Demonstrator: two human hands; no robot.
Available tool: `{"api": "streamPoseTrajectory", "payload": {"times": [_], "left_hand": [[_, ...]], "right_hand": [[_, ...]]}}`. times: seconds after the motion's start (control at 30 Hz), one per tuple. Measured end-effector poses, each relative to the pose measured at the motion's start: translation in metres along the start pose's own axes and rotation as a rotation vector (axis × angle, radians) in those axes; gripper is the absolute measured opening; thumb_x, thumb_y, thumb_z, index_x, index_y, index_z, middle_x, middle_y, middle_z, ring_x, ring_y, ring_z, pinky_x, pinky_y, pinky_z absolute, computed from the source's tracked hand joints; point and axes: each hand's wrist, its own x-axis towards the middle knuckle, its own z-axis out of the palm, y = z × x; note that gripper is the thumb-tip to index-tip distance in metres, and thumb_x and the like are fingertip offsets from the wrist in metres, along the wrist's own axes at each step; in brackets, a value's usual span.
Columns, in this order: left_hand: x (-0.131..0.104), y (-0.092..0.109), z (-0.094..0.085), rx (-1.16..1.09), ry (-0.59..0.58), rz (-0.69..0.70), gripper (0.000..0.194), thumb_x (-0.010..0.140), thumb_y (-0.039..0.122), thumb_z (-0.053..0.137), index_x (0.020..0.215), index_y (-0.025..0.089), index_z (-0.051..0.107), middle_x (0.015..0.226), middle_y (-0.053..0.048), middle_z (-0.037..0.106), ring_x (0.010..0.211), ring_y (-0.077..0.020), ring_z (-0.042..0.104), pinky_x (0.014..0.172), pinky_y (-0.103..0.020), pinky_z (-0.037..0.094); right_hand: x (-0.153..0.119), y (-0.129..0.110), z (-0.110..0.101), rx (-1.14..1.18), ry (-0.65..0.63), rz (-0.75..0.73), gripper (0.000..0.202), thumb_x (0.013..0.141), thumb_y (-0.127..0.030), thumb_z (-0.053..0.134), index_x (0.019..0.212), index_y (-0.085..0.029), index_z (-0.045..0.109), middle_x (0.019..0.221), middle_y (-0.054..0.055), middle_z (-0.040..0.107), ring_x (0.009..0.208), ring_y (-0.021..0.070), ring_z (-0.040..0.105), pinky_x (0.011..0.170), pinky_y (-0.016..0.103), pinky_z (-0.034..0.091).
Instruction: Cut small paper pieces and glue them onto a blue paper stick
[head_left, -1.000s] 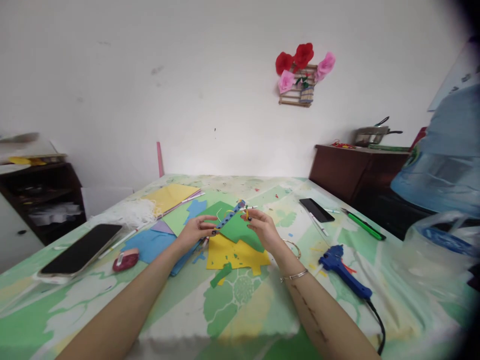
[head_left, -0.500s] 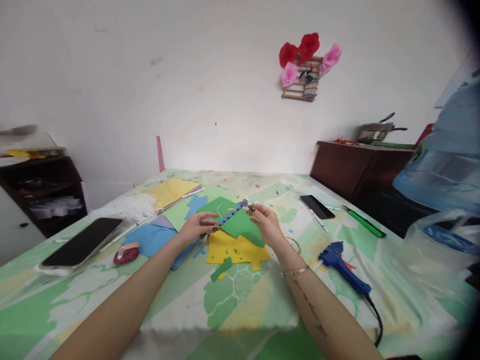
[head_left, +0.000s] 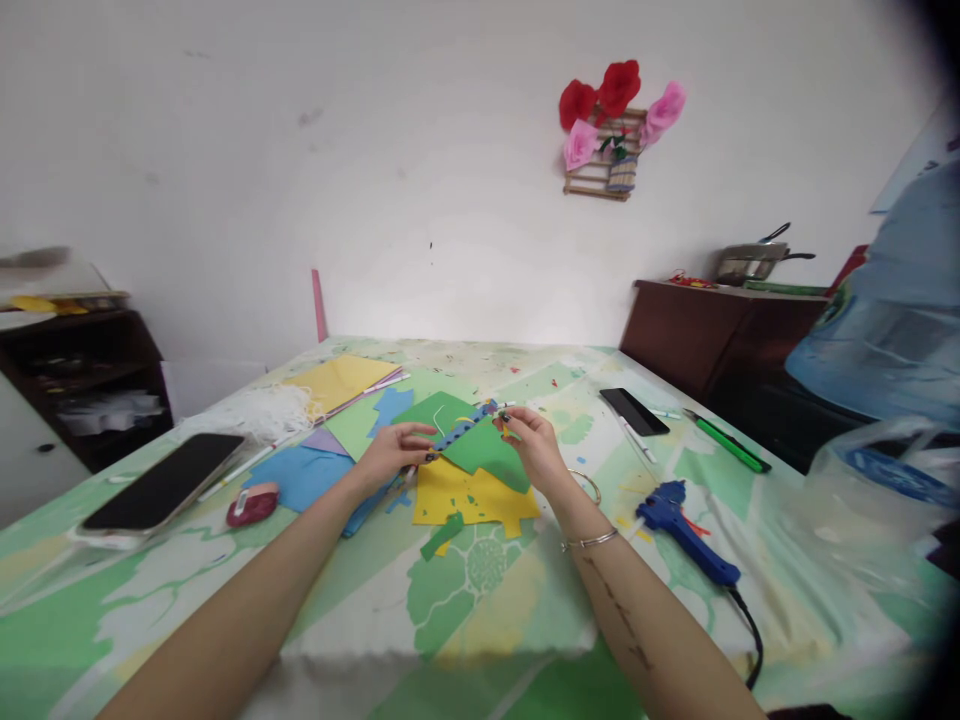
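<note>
A narrow blue strip (head_left: 463, 428) with a row of dark spots slants over green sheets. Its lower end is at the fingertips of my left hand (head_left: 394, 458), closed on it. Beside the strip's upper end, my right hand (head_left: 532, 445) is closed in a pinch; a bit of yellow shows at the fingers, too small to name. Beneath lie a green sheet (head_left: 491, 455) and a yellow cut sheet (head_left: 450, 500). Blue sheets (head_left: 300, 480) are partly covered by my left hand.
A blue glue gun (head_left: 686, 530) and green cutter knife (head_left: 727, 443) lie at right, near a black phone (head_left: 635, 411). At left are a larger phone (head_left: 165, 482), a dark red object (head_left: 253, 504) and white shredded strands (head_left: 255, 420). A water bottle (head_left: 877, 310) stands far right.
The fingers of my right hand have shifted slightly, and a bit of yellow shows more plainly at them. My left hand and the strip stay nearly in place.
</note>
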Motion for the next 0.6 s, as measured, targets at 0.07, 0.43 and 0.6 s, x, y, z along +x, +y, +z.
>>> {"api": "streamPoseTrajectory", "payload": {"times": [0.07, 0.43, 0.6], "left_hand": [[0.0000, 0.0002, 0.0001, -0.006, 0.004, -0.003, 0.050, 0.055, 0.020, 0.077, 0.101, 0.013, 0.060, 0.089, -0.012, 0.071, 0.079, -0.0245, 0.068, 0.055, -0.025, 0.047], [0.0004, -0.0002, -0.0009, -0.009, 0.014, 0.006, 0.047, 0.053, 0.018, 0.076, 0.098, 0.013, 0.062, 0.087, -0.012, 0.071, 0.077, -0.0244, 0.068, 0.053, -0.026, 0.047], [0.0009, -0.0005, -0.0010, 0.010, 0.051, 0.021, 0.046, 0.051, 0.017, 0.076, 0.095, 0.013, 0.064, 0.085, -0.011, 0.071, 0.069, -0.0216, 0.067, 0.053, -0.026, 0.048]], "right_hand": [[-0.0002, -0.0004, -0.0002, -0.006, -0.009, -0.012, 0.022, 0.064, -0.034, 0.066, 0.080, -0.019, 0.064, 0.077, 0.003, 0.067, 0.077, 0.0163, 0.062, 0.063, 0.024, 0.042], [0.0002, -0.0077, -0.0063, -0.172, -0.049, -0.262, 0.022, 0.069, -0.027, 0.064, 0.091, -0.023, 0.065, 0.102, 0.003, 0.064, 0.094, 0.0185, 0.056, 0.080, 0.030, 0.045], [-0.0026, -0.0087, -0.0033, -0.242, -0.084, -0.309, 0.014, 0.070, -0.026, 0.065, 0.082, -0.021, 0.066, 0.105, 0.006, 0.061, 0.098, 0.0204, 0.056, 0.078, 0.030, 0.046]]}}
